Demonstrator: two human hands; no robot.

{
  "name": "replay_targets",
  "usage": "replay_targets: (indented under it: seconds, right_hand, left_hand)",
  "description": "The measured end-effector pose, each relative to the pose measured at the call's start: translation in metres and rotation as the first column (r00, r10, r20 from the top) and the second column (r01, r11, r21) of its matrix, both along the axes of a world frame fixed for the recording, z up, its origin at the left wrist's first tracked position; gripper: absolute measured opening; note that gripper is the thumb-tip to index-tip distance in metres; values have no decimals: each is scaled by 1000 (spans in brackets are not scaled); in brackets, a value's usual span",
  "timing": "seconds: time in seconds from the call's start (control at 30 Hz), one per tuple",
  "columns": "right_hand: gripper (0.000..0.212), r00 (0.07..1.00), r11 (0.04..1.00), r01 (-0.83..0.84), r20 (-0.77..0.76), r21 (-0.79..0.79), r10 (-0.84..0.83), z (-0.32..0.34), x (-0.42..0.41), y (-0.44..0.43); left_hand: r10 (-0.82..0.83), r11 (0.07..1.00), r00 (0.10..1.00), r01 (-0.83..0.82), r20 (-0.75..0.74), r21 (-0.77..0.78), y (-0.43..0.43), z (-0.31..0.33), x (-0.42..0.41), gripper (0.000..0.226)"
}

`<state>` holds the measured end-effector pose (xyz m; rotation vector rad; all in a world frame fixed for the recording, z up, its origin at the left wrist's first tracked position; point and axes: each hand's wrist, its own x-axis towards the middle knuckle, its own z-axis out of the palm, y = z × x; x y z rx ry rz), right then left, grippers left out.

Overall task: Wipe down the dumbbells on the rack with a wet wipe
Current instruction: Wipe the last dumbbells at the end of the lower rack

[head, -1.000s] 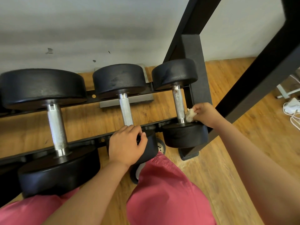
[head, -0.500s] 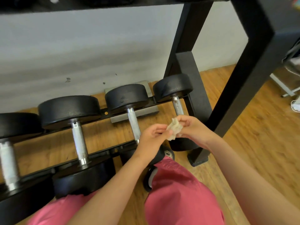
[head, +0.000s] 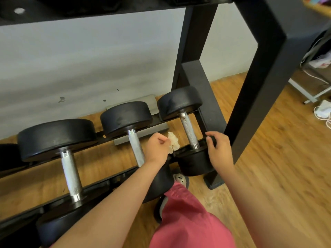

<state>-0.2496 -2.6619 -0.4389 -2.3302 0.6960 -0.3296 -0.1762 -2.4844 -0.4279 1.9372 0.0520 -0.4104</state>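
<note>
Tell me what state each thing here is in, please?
Wet wipe: crumpled, pinched in the left hand.
Right dumbbell: on the rack, near head gripped by the right hand.
Middle dumbbell: lying on the rack.
Large dumbbell: lying on the rack.

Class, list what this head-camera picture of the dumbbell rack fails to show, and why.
- Head view: near head of middle dumbbell, behind the left hand.
- Leftmost dumbbell, cut by the left edge.
- Load of top shelf, cut by top edge.
- Grip of right hand on right dumbbell: blurred.
- Wet wipe, partly inside the left hand.
</note>
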Motion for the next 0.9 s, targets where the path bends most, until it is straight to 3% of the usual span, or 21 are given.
replay_targets:
  seconds: [0.17,0.33,0.43,0.53,0.6,0.8,0.9]
  right_hand:
    - [26,991,980,117,79,-159,-106,-35,2,12]
    - [39,984,969,142,137,-201,-116,-42,2,13]
    - [39,981,965,162,140,-206,-134,-42,3,15]
    - [38,980,962,169,138,-215,-141,-41,3,16]
    - [36,981,962,170,124,-212,-147,-41,3,16]
    - [36,981,964,184,102,-190,-167,-43,3,16]
    - [36,980,969,185,105,-162,-170,-44,2,16]
  left_hand:
    - [-74,989,995,65,64,133,-36,-23,11,10]
    - [-189,958,981,174,44,226,-63,-46,12,10]
    - [-198,968,978,206,-65,145,-72,-56,11,9]
    - [-121,987,947,82,-298,-139,-67,-59,11,19]
    - [-108,971,909,10,-403,-238,-63,-58,12,28]
    - [-135,988,929,103,-343,-111,-68,-63,13,21]
    - [-180,981,917,138,-357,-139,-66,-62,14,26]
